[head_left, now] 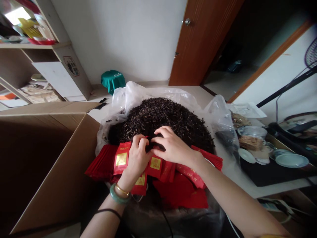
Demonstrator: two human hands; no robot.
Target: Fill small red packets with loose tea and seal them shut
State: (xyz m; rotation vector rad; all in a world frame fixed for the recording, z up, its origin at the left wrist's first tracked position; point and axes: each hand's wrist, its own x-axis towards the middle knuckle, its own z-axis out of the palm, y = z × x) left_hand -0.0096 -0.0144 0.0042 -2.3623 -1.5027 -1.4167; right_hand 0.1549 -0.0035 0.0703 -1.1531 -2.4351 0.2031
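Note:
A big heap of dark loose tea leaves lies in a clear plastic bag in front of me. Several small red packets with gold labels lie fanned along the heap's near edge. My left hand is closed on the mouth of one red packet, fingers pinched at its top. My right hand is closed on a pinch of tea leaves right beside the left fingers, at the packet's opening. A green bangle and a thin gold bracelet sit on my left wrist.
An open cardboard box stands at the left. A dark tray with bowls and small dishes sits at the right. Shelves stand at the back left, a green bag by the wall, a wooden door behind.

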